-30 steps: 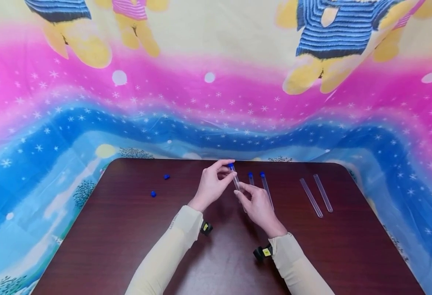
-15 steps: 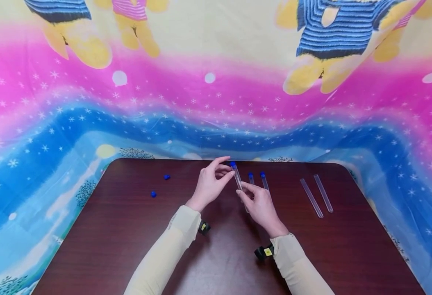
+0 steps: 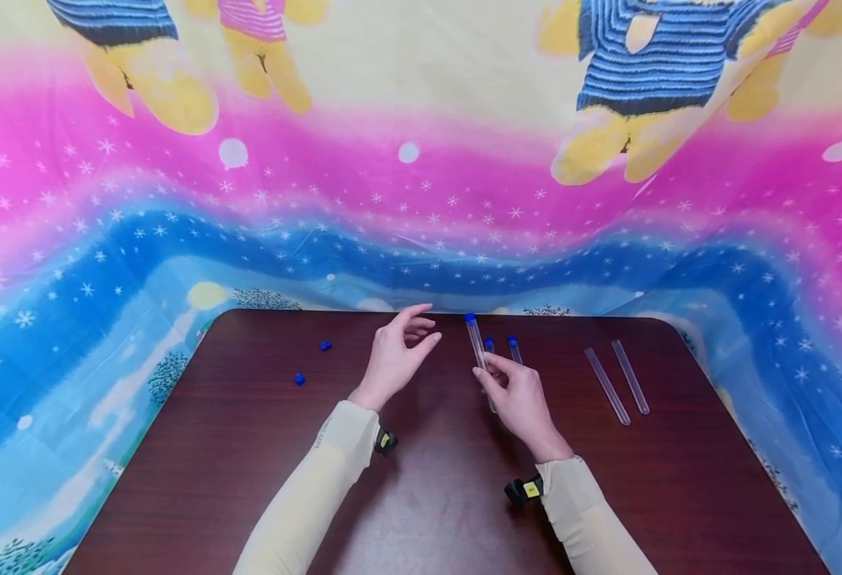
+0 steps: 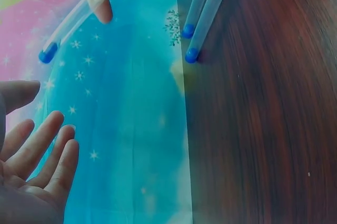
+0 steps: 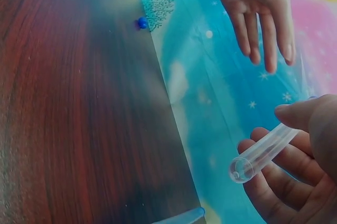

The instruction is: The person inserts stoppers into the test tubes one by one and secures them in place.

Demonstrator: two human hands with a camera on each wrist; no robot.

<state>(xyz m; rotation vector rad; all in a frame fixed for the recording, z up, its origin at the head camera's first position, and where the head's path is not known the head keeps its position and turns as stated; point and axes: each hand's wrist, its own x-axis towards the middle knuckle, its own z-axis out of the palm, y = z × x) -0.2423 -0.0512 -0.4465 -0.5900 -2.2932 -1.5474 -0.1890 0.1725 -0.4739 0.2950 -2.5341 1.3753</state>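
Observation:
My right hand (image 3: 523,403) pinches a clear test tube (image 3: 476,337) between thumb and fingers, its blue cap uppermost and slightly tilted. The tube's rounded bottom end faces the camera in the right wrist view, where the test tube (image 5: 266,153) crosses my fingers. My left hand (image 3: 395,355) is apart from the tube, off to its left, with fingers spread and nothing in them. In the left wrist view, the left hand (image 4: 37,166) shows loosely extended fingers. Behind the right hand lie two capped tubes with blue caps (image 3: 512,341), partly hidden.
On the dark wooden table (image 3: 421,495), two blue caps lie at left, one cap (image 3: 325,346) farther back than the other cap (image 3: 299,379). Two uncapped tubes, a nearer tube (image 3: 608,387) and another tube (image 3: 631,377), lie at right. A patterned cloth (image 3: 407,216) hangs behind the table.
My left hand has let go of the capped end and drawn back to the left. The right hand has moved slightly right with the tube, now more upright.

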